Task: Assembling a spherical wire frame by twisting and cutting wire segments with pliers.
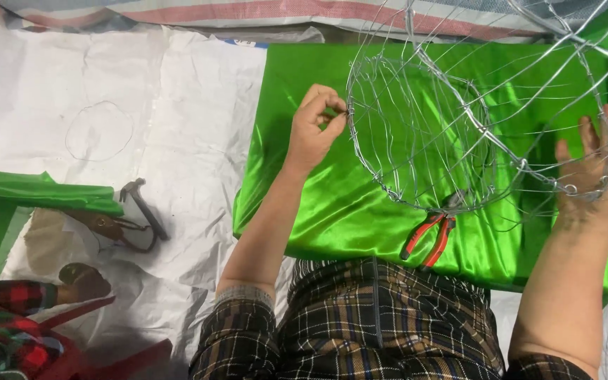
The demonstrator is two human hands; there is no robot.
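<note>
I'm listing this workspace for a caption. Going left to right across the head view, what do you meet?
Green cloth scrap → dark hand tool on the white sheet → left hand pinching the wire → wire frame → red-handled pliers → right hand steadying the frame.

Red-handled pliers [429,241] lie on green satin cloth [332,204]; a wire loop [98,131] rests on white sheeting [177,141].

Bright even light, glare on green satin [360,211], soft shadows, sharp focus
</note>
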